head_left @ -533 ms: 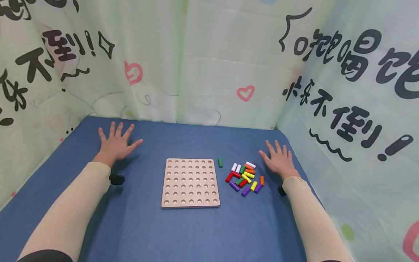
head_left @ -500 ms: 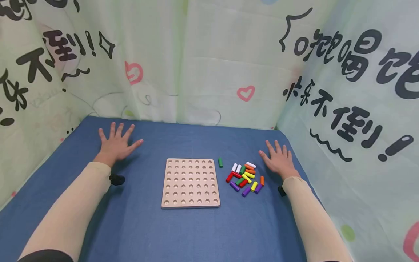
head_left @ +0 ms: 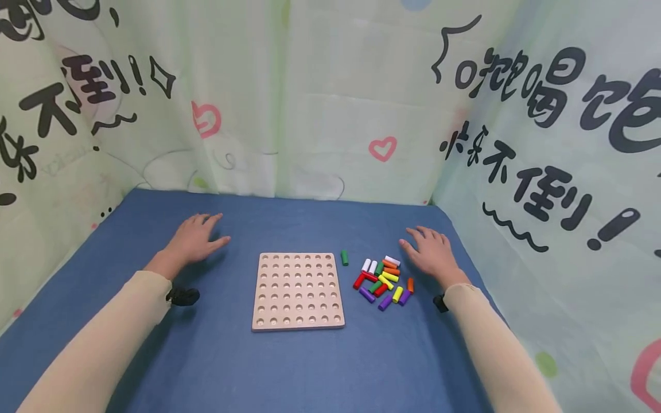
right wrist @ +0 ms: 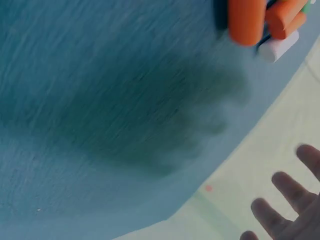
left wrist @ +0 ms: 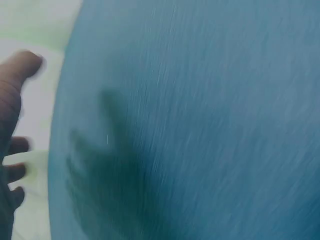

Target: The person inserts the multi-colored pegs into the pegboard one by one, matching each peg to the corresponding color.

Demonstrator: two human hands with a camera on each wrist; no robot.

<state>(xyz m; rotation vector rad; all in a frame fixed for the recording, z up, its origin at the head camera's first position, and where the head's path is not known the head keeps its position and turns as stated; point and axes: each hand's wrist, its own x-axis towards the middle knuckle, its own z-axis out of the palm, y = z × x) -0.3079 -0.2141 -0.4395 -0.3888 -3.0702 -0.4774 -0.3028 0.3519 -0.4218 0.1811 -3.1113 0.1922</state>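
A pale wooden board (head_left: 298,291) with rows of round holes lies at the middle of the blue table. Right of it sits a loose cluster of short coloured pegs, among them a yellow peg (head_left: 397,294), a purple peg (head_left: 367,295) and an orange peg (right wrist: 247,20). One green peg (head_left: 345,257) lies apart by the board's upper right corner. My left hand (head_left: 191,240) hovers left of the board with relaxed fingers and nothing in it. My right hand (head_left: 430,252) is just right of the pegs, fingers loosely bent, holding nothing; its shadow falls on the cloth.
A blue cloth (head_left: 289,373) covers the table. Pale printed curtains (head_left: 330,103) with black lettering and pink hearts rise along its back and both sides, close beyond the hands.
Both hands have come up from lying flat with spread fingers, and their fingers are now more bent. The right hand has shifted slightly left toward the pegs. The head view has tilted a little.
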